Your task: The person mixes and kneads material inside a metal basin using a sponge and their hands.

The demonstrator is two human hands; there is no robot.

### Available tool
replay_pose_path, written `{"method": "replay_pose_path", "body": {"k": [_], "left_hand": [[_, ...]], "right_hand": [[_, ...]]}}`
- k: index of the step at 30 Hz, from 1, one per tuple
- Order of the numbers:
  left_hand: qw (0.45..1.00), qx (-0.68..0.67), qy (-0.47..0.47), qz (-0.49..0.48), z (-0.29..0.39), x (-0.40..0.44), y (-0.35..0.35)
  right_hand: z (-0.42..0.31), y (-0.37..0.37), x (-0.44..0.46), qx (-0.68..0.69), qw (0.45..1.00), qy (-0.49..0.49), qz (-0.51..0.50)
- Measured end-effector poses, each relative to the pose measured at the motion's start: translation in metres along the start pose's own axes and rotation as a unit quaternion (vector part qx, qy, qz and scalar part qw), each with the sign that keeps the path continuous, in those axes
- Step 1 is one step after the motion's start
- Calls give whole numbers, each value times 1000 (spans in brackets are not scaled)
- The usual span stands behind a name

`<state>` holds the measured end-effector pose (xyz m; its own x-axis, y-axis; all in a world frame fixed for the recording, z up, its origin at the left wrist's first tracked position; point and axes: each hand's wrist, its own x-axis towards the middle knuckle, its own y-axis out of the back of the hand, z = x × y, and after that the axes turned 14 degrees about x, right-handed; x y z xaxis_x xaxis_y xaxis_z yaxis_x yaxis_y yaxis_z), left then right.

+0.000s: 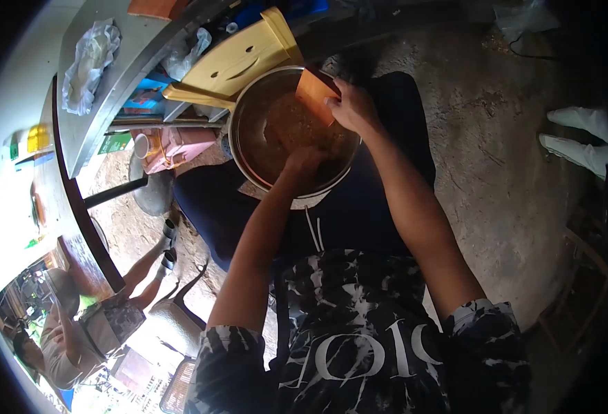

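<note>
A large metal bowl (240,141) rests over my lap, holding a brown, wet-looking mixture (286,124). Down inside the bowl, at its lower middle, my left hand (304,164) touches the mixture, and its fingers are too dark and covered to make out. My right hand (351,103) is at the bowl's upper right rim, closed round the edge of a flat orange-brown rectangular piece (315,96). That piece tilts across the rim, with its lower part inside the bowl.
A yellow wooden chair back (238,58) stands just beyond the bowl. Left are a grey shelf (86,148), a pink container (183,146) and a round dark lid or pan (155,193). Another person (76,345) sits at the lower left. White shoes (583,141) are far right.
</note>
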<state>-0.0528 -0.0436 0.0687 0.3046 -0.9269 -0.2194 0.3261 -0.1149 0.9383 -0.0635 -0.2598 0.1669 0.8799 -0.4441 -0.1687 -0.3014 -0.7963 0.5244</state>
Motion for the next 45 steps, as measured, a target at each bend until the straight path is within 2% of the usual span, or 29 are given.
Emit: {"method": "replay_pose_path", "body": {"k": [3,5,6,8,9,11,12,14,20,23,27,29,30,32,36,38,41,42,44,45], "left_hand": [[999,-15,37,-18,-15,9,-11],[971,-149,54,176,-44,10,-18],[972,-148,55,173,-48,9,-9],[968,-169,125,134,-53,11,17],[969,-167,124,134,-59,8,20],[970,-81,230,-18,-68,4,22],[970,-81,229,-17,-63,3,26],[932,-2,326,-157,-49,-8,30],[901,25,397,-175,-16,3,-15],[918,36,371,-138,-28,10,-64],[933,4,350,-90,-30,4,-38],[947,-96,302,-43,-37,2,-2],[945,-103,307,-38,-41,-1,5],[910,-222,319,145,-46,-8,13],[872,-242,407,124,-47,-10,8],[863,-240,410,173,-61,-6,-42],[860,-244,400,201,-67,7,-68],[858,-248,402,203,-61,7,-58],[862,-235,440,88,-45,6,-23],[861,-240,441,86,-38,6,-27]], "right_hand": [[4,0,4,25,1000,-15,-5],[1,2,1,8,999,-33,-21],[2,1,0,11,999,-35,-22],[4,0,2,25,1000,-5,-14],[4,-1,2,27,1000,-4,-13],[6,-4,3,1,1000,-16,4],[8,-4,4,0,1000,-15,4],[9,-4,6,-13,999,-28,-28],[-1,-2,4,-14,999,-31,-37],[-4,-2,0,-21,999,-9,-23],[7,-10,0,-26,998,49,-2],[-1,-11,-3,-49,998,1,-45],[-3,-14,-5,-56,997,6,-50],[-4,-21,-14,-70,995,3,-65],[-20,-35,-33,-79,994,61,-52],[-34,-41,-41,-40,953,295,63],[-50,-57,-52,-36,952,300,44],[-35,-69,-52,-41,952,302,40],[12,-99,-47,-122,950,284,-38],[9,-99,-52,-126,950,282,-42]]}}
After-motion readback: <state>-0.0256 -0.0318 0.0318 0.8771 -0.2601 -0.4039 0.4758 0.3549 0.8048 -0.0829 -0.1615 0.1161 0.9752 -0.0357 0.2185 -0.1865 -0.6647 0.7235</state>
